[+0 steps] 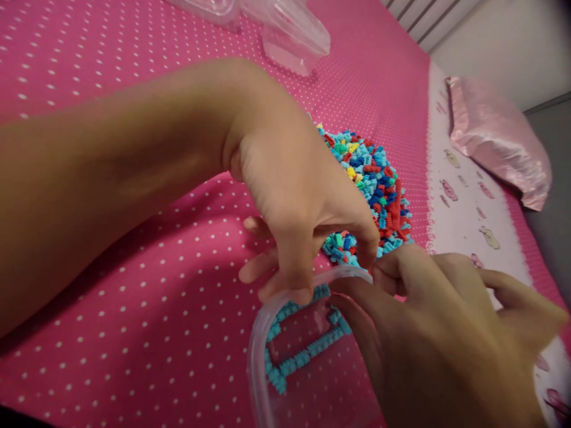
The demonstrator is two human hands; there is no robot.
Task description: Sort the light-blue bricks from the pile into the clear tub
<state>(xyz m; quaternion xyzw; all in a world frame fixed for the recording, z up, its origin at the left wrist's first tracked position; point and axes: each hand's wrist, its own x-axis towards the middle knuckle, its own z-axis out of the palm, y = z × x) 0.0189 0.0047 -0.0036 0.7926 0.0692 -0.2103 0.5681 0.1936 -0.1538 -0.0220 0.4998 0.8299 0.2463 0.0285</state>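
Note:
A clear plastic container (259, 345) with a rounded, pale rim lies in front of me. Inside it are light-blue interlocking toy bricks (307, 355), joined into a bent chain. My left hand (294, 184) reaches across from the left, its thumb over the rim and other fingers outside it; the index finger stretches toward my right hand. From the lower right, my right hand (441, 321) dips its closed fingertips into the container, at the upper end of the brick chain. Exactly what those fingertips pinch is hidden. Behind the hands is a heap of small multicoloured bricks (357, 163).
Pink polka-dot fabric (134, 356) covers the bed. At the top lie other clear plastic containers (297, 38). A shiny pink pillow (499, 139) rests at the right, by a pale printed fabric band (459, 220). White slats and a wall stand beyond.

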